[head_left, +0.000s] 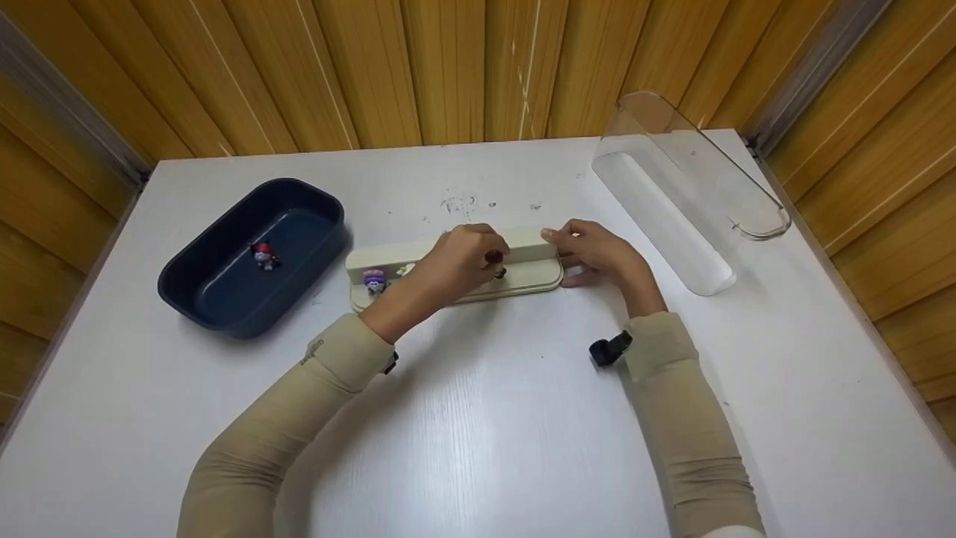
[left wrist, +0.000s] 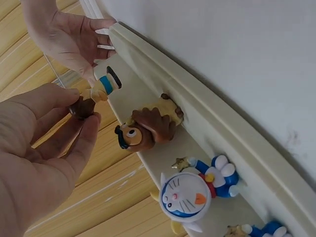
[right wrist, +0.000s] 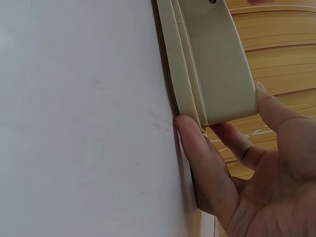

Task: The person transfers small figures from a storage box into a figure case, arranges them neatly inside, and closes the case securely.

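Observation:
My left hand pinches a small figurine by its brown head, over a long cream display base. The figurine's blue band and dark foot end point toward the base in the left wrist view. My right hand grips the base's right end, with fingers and thumb around the corner. Standing on the base in the left wrist view are a brown-and-yellow figurine and a blue-and-white cat figurine, with part of another blue figurine. A purple-topped figurine stands at the base's left end.
To the left sits a dark blue bin with one red-topped figurine inside. A clear curved cover with a white strip lies at the right back. Wood-look panels rise behind the white table.

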Demonstrator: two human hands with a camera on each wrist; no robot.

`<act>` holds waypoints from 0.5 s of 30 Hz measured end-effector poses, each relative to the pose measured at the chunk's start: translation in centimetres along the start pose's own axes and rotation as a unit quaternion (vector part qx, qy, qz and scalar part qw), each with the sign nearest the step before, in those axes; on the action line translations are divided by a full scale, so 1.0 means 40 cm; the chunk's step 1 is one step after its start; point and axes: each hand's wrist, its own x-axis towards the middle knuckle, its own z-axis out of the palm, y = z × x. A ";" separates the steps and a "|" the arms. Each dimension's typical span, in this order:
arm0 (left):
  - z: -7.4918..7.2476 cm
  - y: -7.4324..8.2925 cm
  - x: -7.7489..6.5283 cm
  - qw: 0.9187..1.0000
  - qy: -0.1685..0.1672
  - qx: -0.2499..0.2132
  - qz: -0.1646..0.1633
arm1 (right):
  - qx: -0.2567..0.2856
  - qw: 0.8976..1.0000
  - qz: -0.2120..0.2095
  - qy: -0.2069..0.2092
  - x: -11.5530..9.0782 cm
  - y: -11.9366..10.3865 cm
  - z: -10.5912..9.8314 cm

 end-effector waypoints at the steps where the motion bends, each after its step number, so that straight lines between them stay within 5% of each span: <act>1: 0.003 -0.004 0.002 1.000 -0.002 0.002 -0.003 | 0.000 1.000 0.001 0.000 0.000 0.000 0.000; 15: 0.005 -0.014 0.009 0.998 -0.052 0.043 -0.004 | 0.004 1.000 0.005 -0.005 0.001 -0.002 -0.002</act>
